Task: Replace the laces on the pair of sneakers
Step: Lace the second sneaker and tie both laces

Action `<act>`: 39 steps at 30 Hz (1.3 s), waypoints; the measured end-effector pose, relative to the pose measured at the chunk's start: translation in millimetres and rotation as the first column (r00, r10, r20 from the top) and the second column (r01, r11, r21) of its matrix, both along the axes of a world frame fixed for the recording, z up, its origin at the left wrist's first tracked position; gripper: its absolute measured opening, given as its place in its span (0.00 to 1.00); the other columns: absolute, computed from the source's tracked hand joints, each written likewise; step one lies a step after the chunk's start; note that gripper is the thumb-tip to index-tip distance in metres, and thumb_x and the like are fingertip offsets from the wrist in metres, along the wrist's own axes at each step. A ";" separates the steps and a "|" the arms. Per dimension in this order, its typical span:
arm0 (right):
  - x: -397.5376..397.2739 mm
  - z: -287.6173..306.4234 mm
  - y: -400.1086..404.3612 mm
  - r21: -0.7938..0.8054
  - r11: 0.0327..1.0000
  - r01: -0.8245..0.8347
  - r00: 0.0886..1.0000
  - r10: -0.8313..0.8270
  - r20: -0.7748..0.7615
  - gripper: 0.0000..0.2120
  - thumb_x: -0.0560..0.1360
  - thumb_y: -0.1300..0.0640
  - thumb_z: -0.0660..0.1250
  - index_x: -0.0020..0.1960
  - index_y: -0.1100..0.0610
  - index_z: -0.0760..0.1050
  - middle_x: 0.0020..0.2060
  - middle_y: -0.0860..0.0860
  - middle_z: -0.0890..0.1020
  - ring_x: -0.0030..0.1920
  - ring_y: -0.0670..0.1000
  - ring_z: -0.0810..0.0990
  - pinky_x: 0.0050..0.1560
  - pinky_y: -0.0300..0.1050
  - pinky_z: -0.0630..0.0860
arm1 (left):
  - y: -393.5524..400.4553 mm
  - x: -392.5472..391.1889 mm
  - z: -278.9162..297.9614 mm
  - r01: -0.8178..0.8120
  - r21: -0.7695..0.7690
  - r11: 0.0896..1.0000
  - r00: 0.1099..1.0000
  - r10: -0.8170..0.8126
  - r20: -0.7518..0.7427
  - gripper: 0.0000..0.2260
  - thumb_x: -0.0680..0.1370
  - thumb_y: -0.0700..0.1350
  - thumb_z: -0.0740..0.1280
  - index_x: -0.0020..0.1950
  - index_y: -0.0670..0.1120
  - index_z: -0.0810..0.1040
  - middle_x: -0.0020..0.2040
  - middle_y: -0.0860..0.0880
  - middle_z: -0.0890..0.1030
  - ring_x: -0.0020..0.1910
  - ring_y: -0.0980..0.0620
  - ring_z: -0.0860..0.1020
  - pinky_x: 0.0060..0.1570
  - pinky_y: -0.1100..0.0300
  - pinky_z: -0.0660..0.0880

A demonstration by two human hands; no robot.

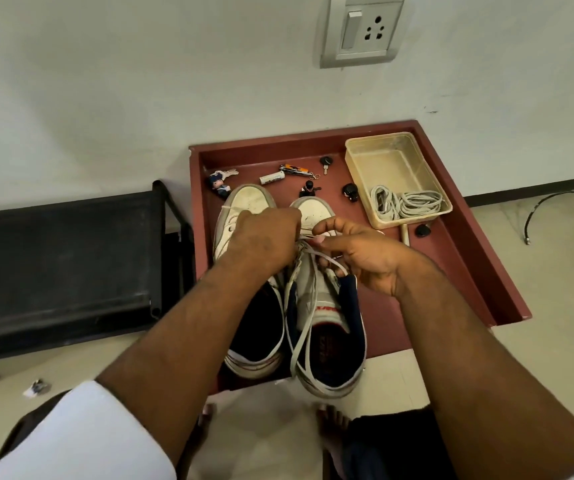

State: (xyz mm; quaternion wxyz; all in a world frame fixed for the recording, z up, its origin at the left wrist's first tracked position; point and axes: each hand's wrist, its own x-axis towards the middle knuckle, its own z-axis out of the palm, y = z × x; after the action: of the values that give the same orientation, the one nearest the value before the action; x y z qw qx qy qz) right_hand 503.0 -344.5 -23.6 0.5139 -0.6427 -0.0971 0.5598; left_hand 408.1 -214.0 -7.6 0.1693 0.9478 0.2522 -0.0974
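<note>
White sneakers [316, 306] sit on the red tray [458, 258]. Above the right sneaker, left hand [264, 237] and right hand [361, 251] fingers pinch its lace [301, 336].

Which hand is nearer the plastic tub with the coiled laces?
Right. The right hand works the lace over the right sneaker, just short of the plastic tub near corner. The left hand sits farther off, over the left sneaker.
</note>
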 end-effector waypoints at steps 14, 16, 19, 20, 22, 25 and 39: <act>0.6 45.2 -33.3 0.271 0.962 -0.016 0.979 0.071 -0.193 0.28 0.62 0.51 0.80 0.57 0.57 0.73 0.25 0.53 0.73 0.19 0.45 0.68 0.19 0.33 0.63 | 3.5 4.3 -10.0 -0.070 0.121 0.990 0.994 0.079 -0.071 0.12 0.79 0.40 0.62 0.60 0.48 0.79 0.56 0.46 0.81 0.57 0.44 0.78 0.56 0.51 0.69; -4.4 55.1 -31.5 0.318 0.947 -0.041 0.995 0.066 -0.070 0.21 0.67 0.52 0.76 0.56 0.55 0.74 0.31 0.57 0.80 0.28 0.51 0.78 0.29 0.41 0.77 | 4.6 3.5 -5.9 -0.066 0.076 0.995 0.994 0.072 -0.084 0.12 0.79 0.40 0.63 0.59 0.49 0.79 0.56 0.46 0.81 0.58 0.44 0.78 0.60 0.50 0.67; -13.6 54.8 -17.7 0.171 0.983 -0.062 0.958 0.011 0.285 0.07 0.78 0.57 0.65 0.56 0.53 0.74 0.36 0.56 0.84 0.41 0.56 0.84 0.52 0.53 0.76 | 17.9 -2.1 9.8 -0.070 0.059 0.996 0.996 0.073 -0.043 0.10 0.80 0.41 0.63 0.58 0.47 0.80 0.56 0.47 0.82 0.59 0.44 0.78 0.59 0.51 0.67; -15.6 52.4 -13.9 0.077 0.995 -0.064 0.911 0.027 0.412 0.06 0.79 0.58 0.64 0.56 0.52 0.75 0.35 0.54 0.84 0.43 0.55 0.84 0.57 0.54 0.74 | 27.1 -5.9 16.9 -0.100 0.082 0.992 0.994 0.102 -0.026 0.10 0.80 0.41 0.63 0.58 0.46 0.80 0.57 0.46 0.81 0.58 0.44 0.78 0.55 0.52 0.68; -17.2 45.2 -8.5 -0.046 0.998 -0.034 0.840 0.053 0.541 0.05 0.79 0.58 0.64 0.53 0.52 0.76 0.33 0.51 0.84 0.41 0.56 0.83 0.56 0.53 0.74 | 52.8 -17.0 28.0 -0.226 0.158 0.961 0.973 0.231 -0.013 0.10 0.80 0.43 0.63 0.58 0.47 0.80 0.57 0.46 0.81 0.57 0.43 0.78 0.50 0.52 0.67; -15.4 35.8 -3.6 -0.083 0.996 -0.009 0.851 0.051 0.522 0.06 0.80 0.53 0.64 0.51 0.55 0.77 0.32 0.51 0.84 0.38 0.49 0.83 0.50 0.46 0.72 | 91.2 -46.4 31.0 -0.489 0.204 0.848 0.868 0.495 0.022 0.10 0.79 0.41 0.62 0.58 0.43 0.79 0.54 0.41 0.79 0.54 0.38 0.78 0.50 0.49 0.72; -3.5 20.0 -0.5 -0.118 0.968 -0.221 0.897 0.249 0.365 0.12 0.73 0.74 0.68 0.49 0.59 0.73 0.37 0.54 0.84 0.26 0.39 0.75 0.23 0.31 0.65 | 33.1 -7.7 5.3 -0.055 -0.263 0.963 0.998 0.062 0.016 0.05 0.73 0.40 0.75 0.48 0.45 0.84 0.43 0.51 0.82 0.42 0.54 0.80 0.43 0.62 0.75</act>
State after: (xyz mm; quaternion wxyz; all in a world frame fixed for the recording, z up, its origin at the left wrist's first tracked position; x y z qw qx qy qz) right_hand 499.5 -345.0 -3.6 0.3904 -0.7401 -0.2502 0.4870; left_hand 400.4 -181.0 -2.3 0.2991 0.9103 0.2628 -0.1132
